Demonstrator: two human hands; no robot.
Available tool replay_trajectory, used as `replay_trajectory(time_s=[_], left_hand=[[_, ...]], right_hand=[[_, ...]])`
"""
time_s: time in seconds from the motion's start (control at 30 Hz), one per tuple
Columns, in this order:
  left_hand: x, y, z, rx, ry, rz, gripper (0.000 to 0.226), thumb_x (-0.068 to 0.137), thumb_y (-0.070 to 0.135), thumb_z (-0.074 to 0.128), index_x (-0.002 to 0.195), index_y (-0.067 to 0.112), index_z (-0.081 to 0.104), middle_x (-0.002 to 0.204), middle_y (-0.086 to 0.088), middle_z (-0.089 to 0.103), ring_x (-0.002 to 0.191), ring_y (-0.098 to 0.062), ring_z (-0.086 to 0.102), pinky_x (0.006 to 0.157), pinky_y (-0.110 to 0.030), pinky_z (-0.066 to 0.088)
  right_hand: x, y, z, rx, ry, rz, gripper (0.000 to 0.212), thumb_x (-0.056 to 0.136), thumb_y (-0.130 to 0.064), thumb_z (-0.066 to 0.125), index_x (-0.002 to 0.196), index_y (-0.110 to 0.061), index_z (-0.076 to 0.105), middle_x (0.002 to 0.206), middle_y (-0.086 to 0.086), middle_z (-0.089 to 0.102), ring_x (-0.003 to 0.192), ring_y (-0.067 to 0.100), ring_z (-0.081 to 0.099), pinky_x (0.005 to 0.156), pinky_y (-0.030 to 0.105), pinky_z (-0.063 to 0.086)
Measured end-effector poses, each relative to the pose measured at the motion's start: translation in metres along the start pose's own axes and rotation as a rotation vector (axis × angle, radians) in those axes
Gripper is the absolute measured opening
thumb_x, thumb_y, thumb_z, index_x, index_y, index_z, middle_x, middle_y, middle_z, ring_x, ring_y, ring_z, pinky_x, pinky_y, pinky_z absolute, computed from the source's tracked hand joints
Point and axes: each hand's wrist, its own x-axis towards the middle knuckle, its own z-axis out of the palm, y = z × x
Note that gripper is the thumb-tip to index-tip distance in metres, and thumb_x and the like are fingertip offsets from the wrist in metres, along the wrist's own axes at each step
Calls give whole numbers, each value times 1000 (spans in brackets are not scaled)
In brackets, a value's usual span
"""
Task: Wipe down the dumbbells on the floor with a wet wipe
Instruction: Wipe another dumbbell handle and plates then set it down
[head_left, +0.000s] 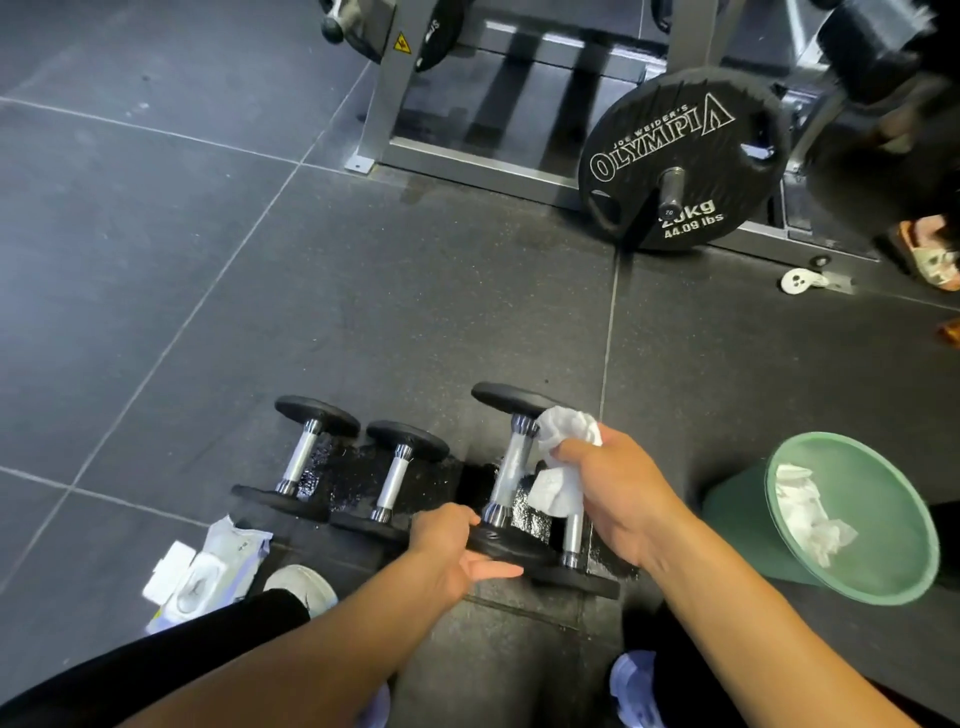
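Observation:
Several black dumbbells with chrome handles lie side by side on the dark rubber floor. The leftmost dumbbell (301, 460) and a second dumbbell (393, 475) rest untouched on a wet patch. My left hand (449, 545) grips the near black end of the third dumbbell (509, 467). My right hand (613, 493) holds a crumpled white wet wipe (563, 452) against that dumbbell's handle, just below its far end. A fourth dumbbell (573, 545) lies mostly hidden under my right hand.
A green waste bin (893, 561) holding used wipes stands at the right. An open wipe packet (208, 571) lies at the lower left. A 20 kg weight plate (680, 156) on a grey metal rack stands behind. My shoes and knees are near the bottom.

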Motion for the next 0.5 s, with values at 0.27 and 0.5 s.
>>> replay_trajectory(time_s=[0.27,0.5], left_hand=[[76,-23,-6,-1,146,-14,13,102,-11,41,107,-5,52,100,-34,65,76,-51,70,38,-53,56],[134,-49,-7,-69,173,-64,22,105,-7,43,124,-11,54,96,-36,67,77,-51,70,38,-60,55]], right_hand=[[-5,-6,-15,-182,-5,-61,20,94,-3,60,107,-12,73,100,15,78,84,22,68,80,38,54],[-5,-8,-29,-442,5,-165,19,95,-13,60,104,-23,74,102,11,76,79,13,62,72,32,49]])
